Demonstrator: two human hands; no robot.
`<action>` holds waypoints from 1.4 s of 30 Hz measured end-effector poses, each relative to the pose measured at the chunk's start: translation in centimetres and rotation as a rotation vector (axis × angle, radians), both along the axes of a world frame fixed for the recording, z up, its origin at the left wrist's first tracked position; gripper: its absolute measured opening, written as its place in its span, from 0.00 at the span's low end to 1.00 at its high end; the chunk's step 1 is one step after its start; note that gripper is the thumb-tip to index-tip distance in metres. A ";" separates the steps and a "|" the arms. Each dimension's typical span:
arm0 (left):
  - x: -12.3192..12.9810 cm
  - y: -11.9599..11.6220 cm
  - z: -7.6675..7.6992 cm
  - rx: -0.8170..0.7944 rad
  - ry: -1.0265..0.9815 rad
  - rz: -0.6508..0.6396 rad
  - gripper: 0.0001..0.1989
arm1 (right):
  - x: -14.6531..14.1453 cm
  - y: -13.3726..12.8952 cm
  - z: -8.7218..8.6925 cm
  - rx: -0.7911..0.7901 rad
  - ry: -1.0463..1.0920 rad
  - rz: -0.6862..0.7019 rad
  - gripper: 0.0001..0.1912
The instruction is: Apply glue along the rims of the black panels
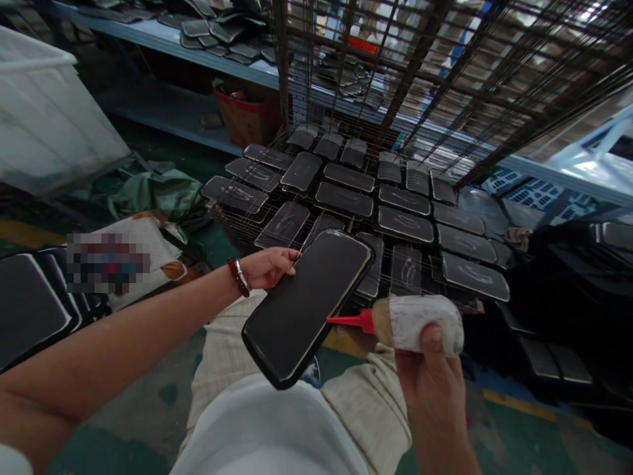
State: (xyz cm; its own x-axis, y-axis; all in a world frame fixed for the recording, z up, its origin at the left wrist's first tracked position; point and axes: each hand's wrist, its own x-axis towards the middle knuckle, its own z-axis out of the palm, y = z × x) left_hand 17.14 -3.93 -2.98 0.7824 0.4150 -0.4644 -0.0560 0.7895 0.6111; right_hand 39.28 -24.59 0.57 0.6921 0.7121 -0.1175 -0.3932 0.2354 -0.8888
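All fingers (281,258) clamped: L hand (267,269) on blk panel (306,307), R hand (432,376) on glue btl (420,323), rack (410,72) behind.

Wire drying rack (410,72) stands mid-view, its mesh shelf loaded with rows of flat black pads (343,199), most with pale smeared marks. Behind it runs a long blue steel shelf (163,43) with more black pads (222,30) piled on top. Under that shelf sits a cardboard box (247,115) with a red rim. Far left, a big white plastic bin (49,112), tilted in view, with a crumpled green cloth (158,198) below it. Beside that, a white sack (153,244) with a blurred patch, next to a stack of black pads (30,310). Dark heap (548,290) on the right. Floor (123,455) painted green, yellow stripe (519,406).
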 end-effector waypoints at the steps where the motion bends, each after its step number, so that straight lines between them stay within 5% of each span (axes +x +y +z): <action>1: 0.0 0.0 0.0 -0.003 0.003 0.010 0.21 | -0.2 -0.1 -0.1 -0.013 0.006 0.000 0.18; 18: -0.4 0.9 -1.1 -0.054 -0.025 0.165 0.21 | -1.7 -1.5 -0.8 -0.063 0.019 0.059 0.28; 23: -0.2 0.6 -0.6 -0.077 0.025 0.294 0.23 | -1.2 -1.7 -0.9 -0.060 0.015 0.016 0.29; 29: -0.4 -0.6 -1.1 -0.116 0.077 0.527 0.17 | -1.5 -2.2 -1.8 -0.233 -0.002 -0.168 0.24; 34: 0.1 -2.7 -1.4 -0.091 0.143 0.682 0.13 | -3.1 -1.2 -2.2 -0.218 0.142 -0.111 0.19; 37: 0.8 -4.4 -1.0 -0.064 0.174 0.663 0.14 | -2.3 0.2 -2.0 -0.151 0.211 -0.029 0.18; 42: 2.2 -6.9 0.1 -0.044 0.159 0.451 0.15 | 0.5 3.3 -2.0 -0.053 -0.009 -0.026 0.25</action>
State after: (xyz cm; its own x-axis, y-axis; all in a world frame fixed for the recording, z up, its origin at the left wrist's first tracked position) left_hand 19.30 -10.81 -2.92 0.4466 0.6737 -0.5887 -0.3074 0.7335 0.6062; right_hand 39.74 -21.34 -1.44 0.7114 0.6870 -0.1483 -0.3794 0.1978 -0.9038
